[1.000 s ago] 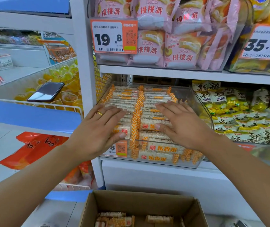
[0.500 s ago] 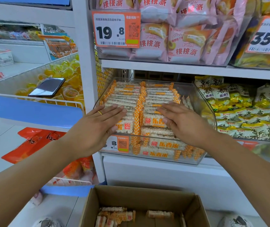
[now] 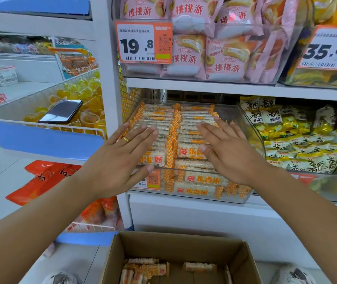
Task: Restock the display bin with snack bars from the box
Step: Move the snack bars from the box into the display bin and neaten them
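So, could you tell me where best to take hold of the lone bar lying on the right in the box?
Probably pinch the bar across its long sides from above: it lies flat on the box floor, apart from the others, with its ends crimped.

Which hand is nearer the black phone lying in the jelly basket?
Left. The left hand is over the snack bin, right of the phone; the right hand is farther right.

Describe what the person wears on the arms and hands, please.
Both forearms are bare, with no sleeves, gloves or watch in view. The left hand has a plain gold ring on one finger. The right hand has a thin band, hard to see clearly, on one finger.
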